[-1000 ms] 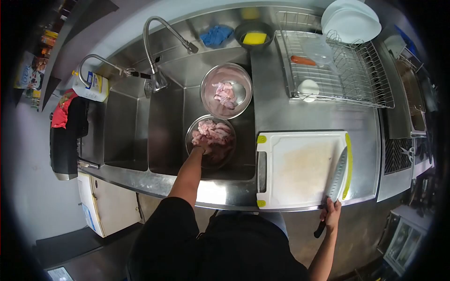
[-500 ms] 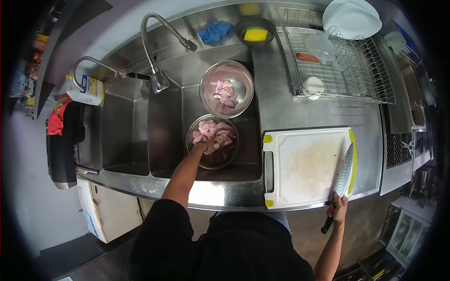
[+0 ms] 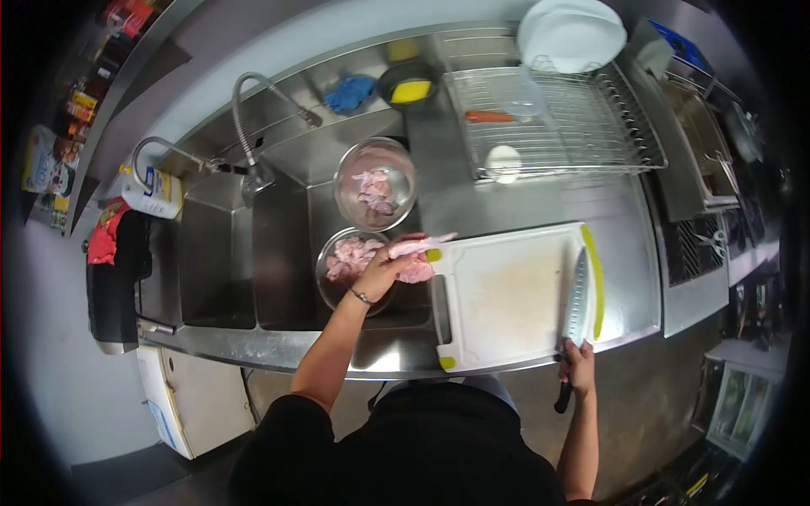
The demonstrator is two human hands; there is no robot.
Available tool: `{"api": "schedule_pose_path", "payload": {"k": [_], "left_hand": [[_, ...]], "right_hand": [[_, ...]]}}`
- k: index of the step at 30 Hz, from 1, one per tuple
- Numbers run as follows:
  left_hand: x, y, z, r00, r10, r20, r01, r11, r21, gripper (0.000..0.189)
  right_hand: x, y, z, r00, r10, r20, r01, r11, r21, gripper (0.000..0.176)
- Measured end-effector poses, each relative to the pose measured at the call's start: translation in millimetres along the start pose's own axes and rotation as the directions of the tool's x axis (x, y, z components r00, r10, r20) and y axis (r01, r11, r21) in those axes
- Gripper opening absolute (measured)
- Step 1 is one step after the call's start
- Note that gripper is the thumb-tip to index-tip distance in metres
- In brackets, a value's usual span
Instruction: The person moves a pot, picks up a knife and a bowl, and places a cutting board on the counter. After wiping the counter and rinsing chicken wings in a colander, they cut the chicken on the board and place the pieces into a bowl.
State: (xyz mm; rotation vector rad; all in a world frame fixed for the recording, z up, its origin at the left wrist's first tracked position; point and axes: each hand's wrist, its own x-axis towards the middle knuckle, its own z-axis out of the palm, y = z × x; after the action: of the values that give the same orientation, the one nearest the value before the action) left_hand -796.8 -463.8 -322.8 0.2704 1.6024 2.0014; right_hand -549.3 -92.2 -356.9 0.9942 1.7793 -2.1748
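Note:
My left hand (image 3: 381,277) is closed round a piece of raw chicken (image 3: 413,268), held up between the near metal bowl (image 3: 333,299) and the left edge of the white cutting board (image 3: 515,291). More raw chicken pieces (image 3: 348,256) lie in that bowl, partly hidden by my hand. Behind it in the sink, a second metal bowl (image 3: 398,162) holds some smaller raw pieces (image 3: 376,194). My right hand (image 3: 577,368) grips a large knife (image 3: 579,295) by its black handle. The blade points away from me over the board's right side.
Two faucets (image 3: 242,126) arch over the sink basins (image 3: 218,278). A wire dish rack (image 3: 582,118) with white plates (image 3: 572,38) and an orange-handled utensil (image 3: 489,116) stands at the back right. A blue cloth (image 3: 349,94) and a dark pan (image 3: 395,83) with a yellow sponge (image 3: 411,91) sit behind the sink.
My left hand has come up out of the near bowl with a chicken piece and moved right, toward the board. My right hand still holds the knife; the camera view has shifted.

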Motion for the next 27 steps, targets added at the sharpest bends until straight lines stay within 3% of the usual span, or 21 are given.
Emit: {"api": "schedule_pose_path", "payload": {"k": [4, 7, 8, 9, 10, 11, 13, 15, 17, 18, 23, 27], "left_hand": [[19.2, 6.1, 100.3, 0.992, 0.035, 0.125, -0.029, 0.998, -0.050, 0.032], [36.4, -15.2, 159.8, 0.981, 0.061, 0.185, -0.106, 0.965, 0.242, 0.032], [37.3, -24.7, 173.7, 0.976, 0.051, 0.213, -0.103, 0.965, 0.240, 0.032], [36.7, -32.4, 187.5, 0.960, 0.131, 0.248, -0.269, 0.682, 0.680, 0.034], [35.1, -38.5, 200.3, 0.928, 0.193, 0.319, -0.355, 0.195, 0.914, 0.036], [32.7, -42.2, 211.3, 0.923, 0.184, 0.337, -0.370, 0.196, 0.908, 0.036], [28.7, -46.1, 226.0, 0.944, 0.197, 0.264, -0.288, 0.103, 0.952, 0.042], [30.1, -54.3, 227.6, 0.935, 0.232, 0.268, -0.283, 0.034, 0.958, 0.038], [37.5, -72.6, 220.5, 0.870, 0.368, 0.329, -0.310, -0.110, 0.944, 0.042], [36.9, -73.6, 219.5, 0.871, 0.365, 0.330, -0.310, -0.114, 0.944, 0.042], [26.7, -68.8, 217.8, 0.877, 0.338, 0.342, -0.369, 0.014, 0.929, 0.046], [22.4, -72.1, 213.9, 0.838, 0.388, 0.384, -0.400, -0.043, 0.916, 0.048]], "right_hand": [[-6.2, -10.6, 3.4, 0.999, 0.038, 0.017, -0.038, 0.999, 0.010, 0.013], [-5.2, -13.4, 3.2, 0.999, 0.034, 0.042, -0.033, 0.999, -0.014, 0.014], [-5.0, -12.7, 3.9, 0.999, 0.008, 0.040, -0.006, 0.999, -0.047, 0.016], [-5.0, -13.7, 5.1, 0.999, -0.015, 0.041, 0.018, 0.996, -0.082, 0.018], [-10.1, -25.3, 8.5, 0.999, -0.047, 0.009, 0.048, 0.974, -0.223, 0.020], [-16.3, -34.4, 9.9, 0.997, -0.081, -0.015, 0.070, 0.930, -0.361, 0.022], [-13.5, -27.8, 10.2, 0.920, -0.391, -0.038, 0.275, 0.710, -0.649, 0.022], [-13.6, -28.4, 8.6, 0.922, -0.383, -0.047, 0.227, 0.637, -0.737, 0.021], [-17.6, -37.7, 7.9, 0.923, -0.383, -0.041, 0.204, 0.576, -0.791, 0.020], [-19.7, -42.6, 8.6, 0.923, -0.383, -0.030, 0.181, 0.503, -0.845, 0.019], [-20.5, -62.7, 26.3, 0.900, -0.436, 0.009, 0.218, 0.432, -0.875, 0.016], [-9.9, -53.6, 41.4, 0.921, -0.390, 0.005, 0.164, 0.377, -0.912, 0.015]]}}
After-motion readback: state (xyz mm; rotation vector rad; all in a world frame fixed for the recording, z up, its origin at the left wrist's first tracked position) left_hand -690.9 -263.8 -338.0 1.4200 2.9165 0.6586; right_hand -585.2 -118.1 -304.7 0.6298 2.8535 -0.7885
